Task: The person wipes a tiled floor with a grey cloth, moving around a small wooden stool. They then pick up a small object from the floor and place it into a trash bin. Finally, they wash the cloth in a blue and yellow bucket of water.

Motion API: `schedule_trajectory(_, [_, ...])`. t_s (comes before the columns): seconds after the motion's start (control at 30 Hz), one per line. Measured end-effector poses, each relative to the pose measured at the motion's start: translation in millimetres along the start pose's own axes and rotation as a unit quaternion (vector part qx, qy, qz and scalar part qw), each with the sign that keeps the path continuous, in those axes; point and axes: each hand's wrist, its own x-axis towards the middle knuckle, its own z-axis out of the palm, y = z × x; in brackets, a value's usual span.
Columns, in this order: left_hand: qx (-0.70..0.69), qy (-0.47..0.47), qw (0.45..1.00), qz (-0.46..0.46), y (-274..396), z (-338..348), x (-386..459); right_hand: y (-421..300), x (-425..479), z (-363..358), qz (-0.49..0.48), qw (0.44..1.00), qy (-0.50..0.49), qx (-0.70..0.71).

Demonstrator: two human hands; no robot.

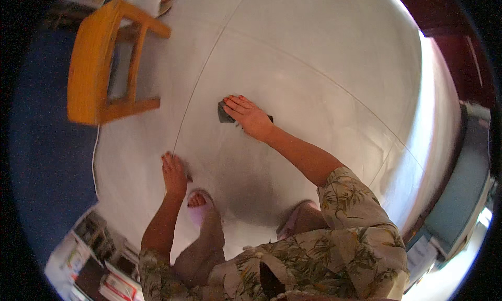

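On a pale tiled floor [243,171], my right hand [247,115] lies palm down over a dark grey cloth [225,113]. Its fingers are stretched out, and the cloth shows past the fingertips and beside the wrist; the middle is covered. My left hand [172,169] rests at the floor, in front of my left foot [197,201], with fingers extended and no object visible in it. A small dark spot shows beside its wrist, too blurred to name. Both feet wear pale purple slippers [197,214].
A yellow-orange wooden stool [88,66] stands at upper left, beside a dark blue surface [43,116]. Shelves with various items [94,234] are at lower left. A grey-green cabinet-like object [455,211] stands at right, past a bright strip of light on the floor.
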Motion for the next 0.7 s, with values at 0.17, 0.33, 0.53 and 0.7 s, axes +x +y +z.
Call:
schedule_trajectory(0.17, [0.049, -0.118, 0.991, -0.036, 48, -47, 4, -38, -21, 20, -0.041, 0.996, -0.059, 0.058])
schedule_trajectory(0.33, [0.028, -0.198, 0.98, -0.019, 94, -61, 17, 15, 13, 19, -0.004, 0.984, 0.098, 0.15])
schedule_trajectory(0.53, [0.065, -0.225, 0.971, -0.04, 115, -74, 35, 97, 83, 5, 0.141, 0.972, 0.188, 0.016])
schedule_trajectory(0.7, [0.026, -0.185, 0.981, -0.053, 142, -71, 71, 121, 121, 14, 0.088, 0.982, 0.158, -0.058])
